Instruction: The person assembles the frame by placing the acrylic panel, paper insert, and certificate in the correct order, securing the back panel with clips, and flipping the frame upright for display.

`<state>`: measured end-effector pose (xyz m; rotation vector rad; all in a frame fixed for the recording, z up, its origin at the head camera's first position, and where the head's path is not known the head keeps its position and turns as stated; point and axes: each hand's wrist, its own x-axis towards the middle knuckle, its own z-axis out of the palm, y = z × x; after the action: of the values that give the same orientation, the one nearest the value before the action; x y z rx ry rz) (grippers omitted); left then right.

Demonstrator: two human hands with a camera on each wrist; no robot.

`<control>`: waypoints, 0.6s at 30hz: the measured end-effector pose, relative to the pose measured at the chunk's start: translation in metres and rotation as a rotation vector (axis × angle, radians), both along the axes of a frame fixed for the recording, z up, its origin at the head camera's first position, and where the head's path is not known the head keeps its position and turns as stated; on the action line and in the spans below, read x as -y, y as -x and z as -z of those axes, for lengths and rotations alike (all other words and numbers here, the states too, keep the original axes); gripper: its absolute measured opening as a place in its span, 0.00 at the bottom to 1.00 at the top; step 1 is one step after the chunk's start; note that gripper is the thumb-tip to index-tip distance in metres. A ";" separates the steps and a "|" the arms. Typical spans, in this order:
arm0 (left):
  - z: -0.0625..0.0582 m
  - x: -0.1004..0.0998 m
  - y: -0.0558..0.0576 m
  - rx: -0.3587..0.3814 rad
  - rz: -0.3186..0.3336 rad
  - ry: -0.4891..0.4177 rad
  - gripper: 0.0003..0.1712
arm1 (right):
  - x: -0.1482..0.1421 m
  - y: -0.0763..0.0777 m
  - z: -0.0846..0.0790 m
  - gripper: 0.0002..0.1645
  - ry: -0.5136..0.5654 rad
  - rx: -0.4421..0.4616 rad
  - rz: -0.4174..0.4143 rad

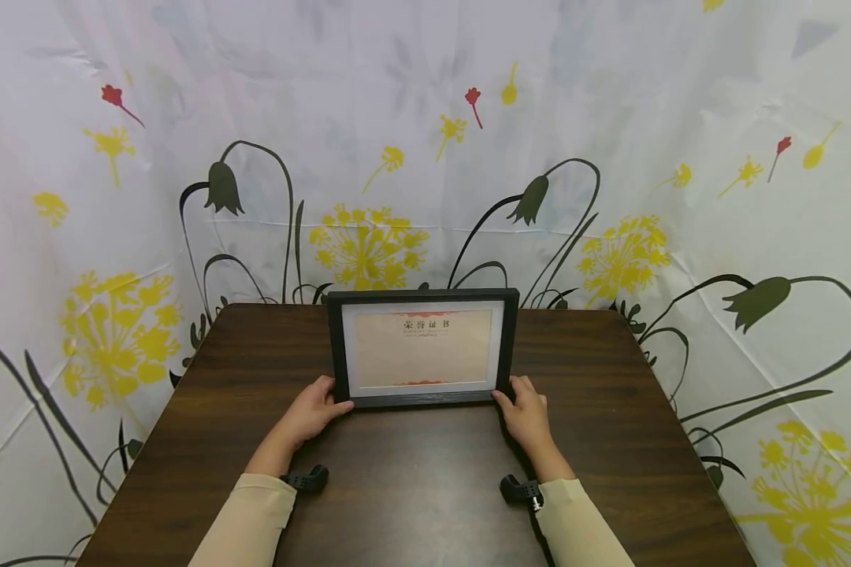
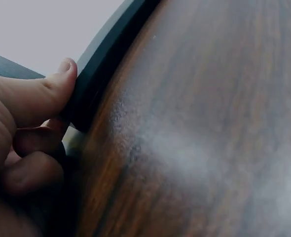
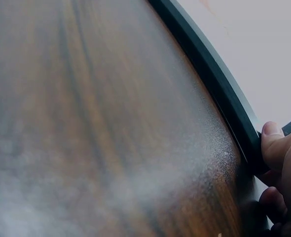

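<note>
A black picture frame (image 1: pixel 422 399) with a white mat and a cream certificate (image 1: pixel 420 358) inside stands tilted back, facing the head camera. Red trim and dark Chinese characters mark the certificate. My left hand (image 1: pixel 314 411) grips the lower left corner, thumb on the front and fingers behind. At the lower right corner my right hand (image 1: pixel 527 415) holds it the same way. Both wrist views show the thumb over the black border, with curled fingers partly hidden under the corner; in the left wrist view the frame's edge (image 2: pixel 93 64) runs close over the tabletop.
The dark brown wood-grain table (image 1: pixel 411 480) reflects light near its front. A white curtain (image 1: pixel 425 118) printed with yellow, red and dark green flowers hangs behind and on both sides. Black bands with small devices (image 1: pixel 308 479) sit on both wrists, below beige sleeves.
</note>
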<state>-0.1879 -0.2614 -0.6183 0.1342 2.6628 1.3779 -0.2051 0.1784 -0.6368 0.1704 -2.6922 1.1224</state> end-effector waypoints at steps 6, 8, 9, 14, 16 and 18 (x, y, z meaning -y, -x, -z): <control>-0.002 0.001 0.006 -0.047 0.032 0.094 0.21 | -0.001 0.002 0.000 0.22 0.005 0.005 0.008; -0.003 0.001 0.006 -0.036 0.035 0.111 0.25 | -0.001 0.003 0.001 0.22 0.004 0.011 0.001; -0.003 0.002 0.006 -0.028 0.036 0.119 0.27 | -0.001 0.003 0.001 0.23 0.003 0.014 -0.003; -0.003 0.003 0.001 -0.019 0.049 0.120 0.28 | -0.002 0.001 0.000 0.22 0.029 0.037 -0.033; -0.003 0.003 -0.002 -0.017 0.041 0.116 0.24 | -0.003 0.002 -0.001 0.21 0.046 0.042 -0.043; -0.004 0.002 -0.004 -0.019 0.037 0.121 0.23 | -0.004 0.002 -0.001 0.21 0.052 0.039 -0.055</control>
<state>-0.1840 -0.2637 -0.6140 0.1836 2.7358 1.2072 -0.2073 0.1826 -0.6355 0.2174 -2.7044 1.2233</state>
